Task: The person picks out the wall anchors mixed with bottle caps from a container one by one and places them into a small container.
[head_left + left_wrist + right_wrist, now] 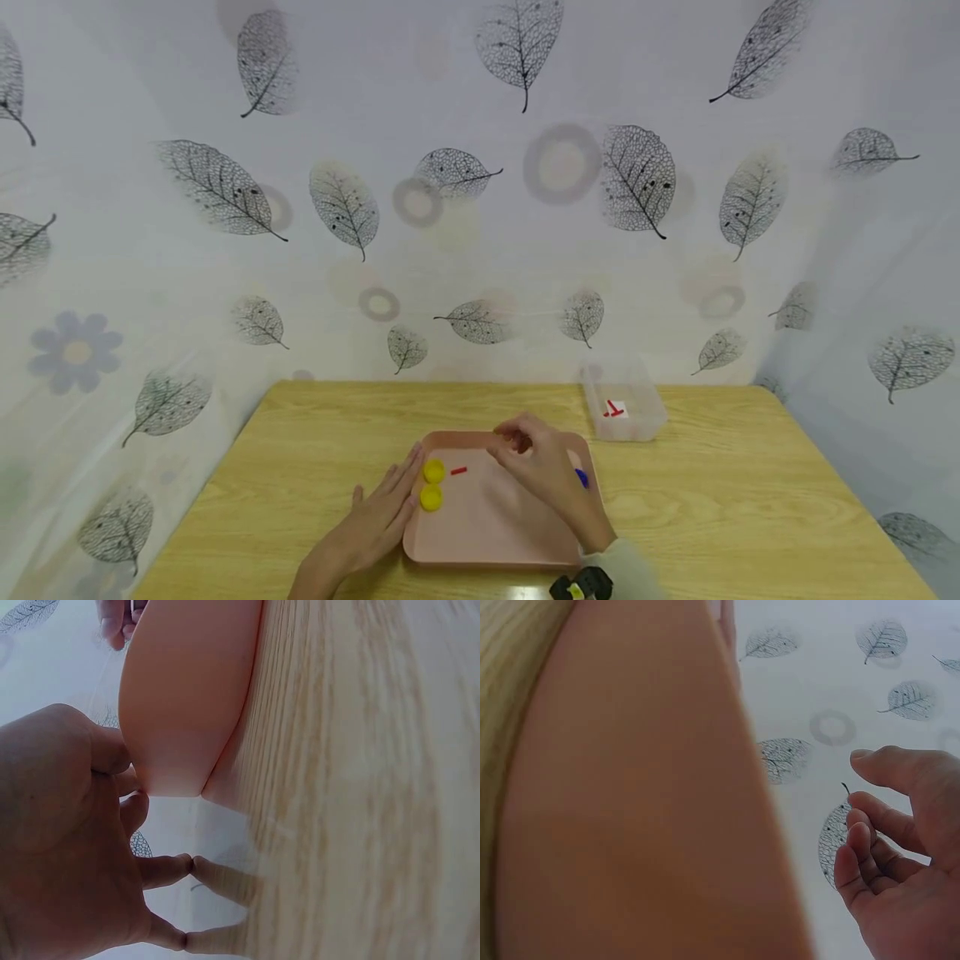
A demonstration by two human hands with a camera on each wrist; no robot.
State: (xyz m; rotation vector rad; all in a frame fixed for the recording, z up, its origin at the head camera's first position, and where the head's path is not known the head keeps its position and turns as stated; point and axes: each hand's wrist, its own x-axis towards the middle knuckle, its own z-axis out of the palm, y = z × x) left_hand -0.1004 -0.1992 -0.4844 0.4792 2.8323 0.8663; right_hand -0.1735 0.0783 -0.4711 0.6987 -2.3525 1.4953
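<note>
A pink tray (502,546) lies on the table with two round yellow pieces (433,472) along its left side. Beside them is a short red stick (459,471). At the tray's right side a blue piece (582,477) shows partly, next to a pale round piece (574,459); the right arm hides some of that area. My left hand (378,512) rests against the tray's left rim, fingers extended. Over the tray's far part hovers my right hand (543,467). In the right wrist view its thumb stands apart from the loosely bent fingers (885,825), and nothing shows between them.
Behind the tray, to the right, stands a clear plastic box (626,404) with a white label and red marks. The wooden table (720,492) meets a leaf-patterned backdrop (480,250) at its far edge. A black band (583,583) circles the right wrist.
</note>
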